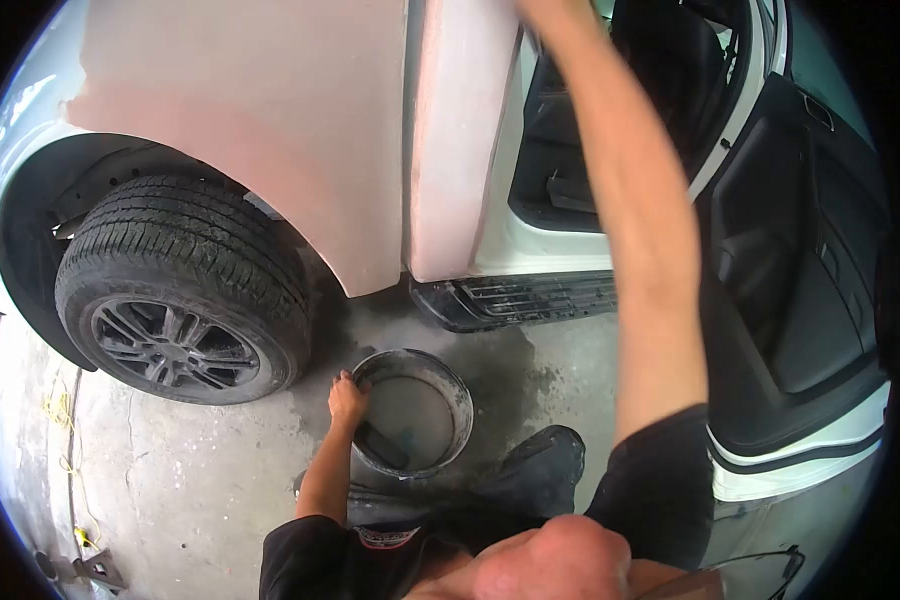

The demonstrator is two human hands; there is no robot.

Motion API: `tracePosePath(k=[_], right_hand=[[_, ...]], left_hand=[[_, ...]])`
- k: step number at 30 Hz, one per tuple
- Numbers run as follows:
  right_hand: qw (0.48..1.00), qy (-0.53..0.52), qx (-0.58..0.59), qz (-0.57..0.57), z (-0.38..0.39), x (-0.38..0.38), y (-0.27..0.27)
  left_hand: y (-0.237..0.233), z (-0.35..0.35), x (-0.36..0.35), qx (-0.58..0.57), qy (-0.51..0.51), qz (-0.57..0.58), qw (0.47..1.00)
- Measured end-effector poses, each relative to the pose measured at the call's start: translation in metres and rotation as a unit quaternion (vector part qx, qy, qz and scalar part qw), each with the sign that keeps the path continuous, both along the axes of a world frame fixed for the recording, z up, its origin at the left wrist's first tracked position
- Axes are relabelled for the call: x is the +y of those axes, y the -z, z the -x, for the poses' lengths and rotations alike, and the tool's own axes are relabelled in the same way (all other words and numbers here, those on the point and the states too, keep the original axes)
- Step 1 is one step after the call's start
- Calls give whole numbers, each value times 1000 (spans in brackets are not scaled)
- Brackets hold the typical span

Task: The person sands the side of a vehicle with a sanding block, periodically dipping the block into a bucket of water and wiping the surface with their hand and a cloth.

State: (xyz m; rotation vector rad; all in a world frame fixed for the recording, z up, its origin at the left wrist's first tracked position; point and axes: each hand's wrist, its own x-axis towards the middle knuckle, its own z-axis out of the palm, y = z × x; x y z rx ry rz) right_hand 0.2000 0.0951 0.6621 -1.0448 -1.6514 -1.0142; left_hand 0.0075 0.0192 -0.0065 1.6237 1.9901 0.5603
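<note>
A round bucket (457, 392) with cloudy grey water (410, 415) stands on the floor below the vehicle. At its left rim, my left hand (347, 402) is closed, with the fingers curled over the edge. A dark oblong shape (381, 447) lies inside the bucket near that hand; I cannot make out what it is. My right arm reaches up across the door opening, and my right hand (555, 12) is by the upper part of the pinkish, sanded-looking body pillar (460, 140). The top edge cuts that hand off and motion smears it, so its fingers do not show.
A wheel (175, 335) sits in the arch at left, under a grey and pink body panel (240, 80). A black side step (530, 298) juts out above the floor. The open door (790, 270) stands at right. Yellow cord (62, 405) lies on the concrete.
</note>
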Motion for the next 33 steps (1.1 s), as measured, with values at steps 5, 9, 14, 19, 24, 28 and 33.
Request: tracePosePath(k=[5,9,14,19,24,28,33], right_hand=[[959,10,-232,-164,-63,37,245],[954,26,-256,-151,-56,31,177],[988,40,-120,-90,-16,18,98],[964,-1,-251,-92,-71,23,274],[981,13,-167,-96,-47,19,131],[985,39,-116,-123,-33,20,113],[961,-18,-230,-151,-89,31,252]], left_hand=[[4,2,-7,-12,8,-24,1000],[-7,0,1,-4,5,-26,1000],[-9,-3,-1,7,-12,-1,1000],[6,1,-1,10,-3,-25,1000],[8,0,-6,13,-6,-32,999],[-1,-3,-5,2,-9,-33,999],[15,-2,-5,20,5,-49,999]])
